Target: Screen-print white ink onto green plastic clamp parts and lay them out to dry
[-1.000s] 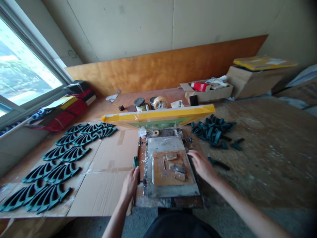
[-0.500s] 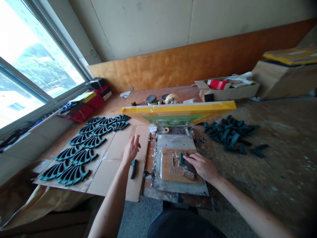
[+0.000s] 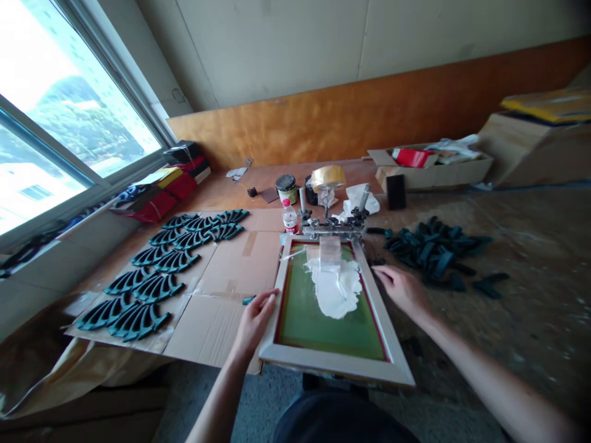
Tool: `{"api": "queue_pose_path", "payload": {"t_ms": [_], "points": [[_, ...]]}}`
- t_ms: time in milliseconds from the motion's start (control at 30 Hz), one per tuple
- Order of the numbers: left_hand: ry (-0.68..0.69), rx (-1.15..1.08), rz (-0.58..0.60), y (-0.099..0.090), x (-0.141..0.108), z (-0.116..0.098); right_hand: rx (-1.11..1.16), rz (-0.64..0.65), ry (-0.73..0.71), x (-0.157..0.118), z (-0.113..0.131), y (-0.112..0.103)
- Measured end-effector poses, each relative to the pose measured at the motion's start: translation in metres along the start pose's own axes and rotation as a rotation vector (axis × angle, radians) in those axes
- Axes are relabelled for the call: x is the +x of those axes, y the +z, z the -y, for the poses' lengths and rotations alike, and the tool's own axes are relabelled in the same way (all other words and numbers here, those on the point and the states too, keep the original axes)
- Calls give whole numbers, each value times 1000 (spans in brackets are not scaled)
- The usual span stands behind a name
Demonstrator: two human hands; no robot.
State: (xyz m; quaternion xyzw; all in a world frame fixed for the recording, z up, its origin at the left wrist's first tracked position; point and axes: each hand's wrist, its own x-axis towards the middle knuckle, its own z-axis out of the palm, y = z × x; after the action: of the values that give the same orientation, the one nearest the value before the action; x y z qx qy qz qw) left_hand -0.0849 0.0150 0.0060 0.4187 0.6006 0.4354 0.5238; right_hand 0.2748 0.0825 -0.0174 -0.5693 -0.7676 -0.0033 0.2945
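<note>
A silk-screen frame (image 3: 332, 360) lies lowered in front of me, with green mesh (image 3: 300, 326). White ink (image 3: 335, 295) is spread over the mesh's upper middle, and a squeegee (image 3: 329, 253) rests at its far end. My left hand (image 3: 257, 320) is closed at the frame's left edge, fingertips on the rim. My right hand (image 3: 402, 290) is just off the right edge, fingers stretched towards it, holding nothing I can see. A dark green piece (image 3: 248, 300) peeks out beside my left hand on the cardboard. The board under the frame is hidden.
Dark green pieces lie in fanned rows (image 3: 138, 320) on cardboard (image 3: 203, 320) at the left. A loose pile (image 3: 429, 246) of them sits at the right. Behind the frame stand a hinge clamp (image 3: 332, 227), a bottle (image 3: 290, 218), an ink can (image 3: 286, 187) and a tape roll (image 3: 327, 176).
The raised screen frame has come down flat over the board. My left hand has moved to its left edge. My right hand has left the piece on the board and moved up and right.
</note>
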Motion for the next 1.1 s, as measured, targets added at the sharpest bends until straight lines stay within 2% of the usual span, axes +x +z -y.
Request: {"api": "queue_pose_path", "payload": {"t_ms": [100, 167, 233, 300, 367, 467, 533, 600, 633, 700, 800, 900, 967, 1100], "points": [[-42, 145, -16, 6, 7, 45, -29, -20, -71, 44, 23, -5], [-38, 244, -37, 10, 14, 59, -89, 109, -183, 66, 50, 2], [-24, 297, -21, 10, 19, 66, -140, 290, -228, 74, 72, 13], [-10, 322, 4, 8, 22, 69, -147, 419, -255, 63, 83, 23], [-5, 332, 19, 5, 23, 71, -107, 463, -348, 40, 82, 24], [-15, 322, 19, 4, 23, 72, -14, 495, -569, 10, 69, 13], [-28, 302, 6, 5, 22, 72, 36, 562, -644, 5, 62, 2], [-39, 278, -8, 6, 22, 71, 66, 591, -618, 8, 61, -2], [-41, 266, -12, 6, 21, 71, 66, 564, -580, 10, 62, -2], [-42, 240, -13, 6, 21, 71, 43, 451, -536, 6, 65, 5], [-49, 197, -14, 6, 22, 73, 37, 329, -596, -15, 66, 14], [-67, 158, -17, 7, 21, 73, 88, 391, -606, -22, 64, 10], [-71, 138, -13, 7, 21, 69, 106, 426, -525, -5, 67, 5], [-56, 67, 44, 1, 15, 43, 18, 372, -308, 59, 76, -3]]}}
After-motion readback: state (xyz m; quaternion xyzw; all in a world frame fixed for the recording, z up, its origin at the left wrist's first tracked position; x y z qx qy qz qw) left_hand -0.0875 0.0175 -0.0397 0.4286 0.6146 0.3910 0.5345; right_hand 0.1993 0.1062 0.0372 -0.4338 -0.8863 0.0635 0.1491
